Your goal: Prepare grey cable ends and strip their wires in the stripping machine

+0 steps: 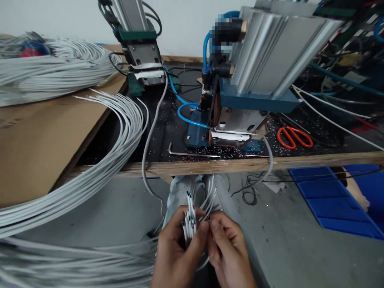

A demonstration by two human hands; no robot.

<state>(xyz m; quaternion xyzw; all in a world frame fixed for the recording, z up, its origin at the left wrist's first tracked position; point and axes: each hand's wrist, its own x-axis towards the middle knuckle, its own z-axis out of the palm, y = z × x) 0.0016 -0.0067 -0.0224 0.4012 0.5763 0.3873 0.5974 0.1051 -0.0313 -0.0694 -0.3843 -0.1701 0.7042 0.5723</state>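
My left hand (175, 248) is closed around a bunch of thin white wires (189, 218) whose stripped ends, tipped green and red, stand upright above my fingers. My right hand (228, 250) is beside it, thumb and fingers pinched on one or two wires at the bunch's right side. Both hands are low in the view, below the wooden edge of the workbench (228, 165), over my grey-trousered lap.
A blue and silver pneumatic press (255, 80) stands on the black bench top, a second unit (141, 56) behind it. Orange scissors (294, 137) and a hex key (192, 154) lie near it. Long grey cable bundles (120, 132) arc at left over cardboard (39, 140). Blue bins (339, 200) sit at right.
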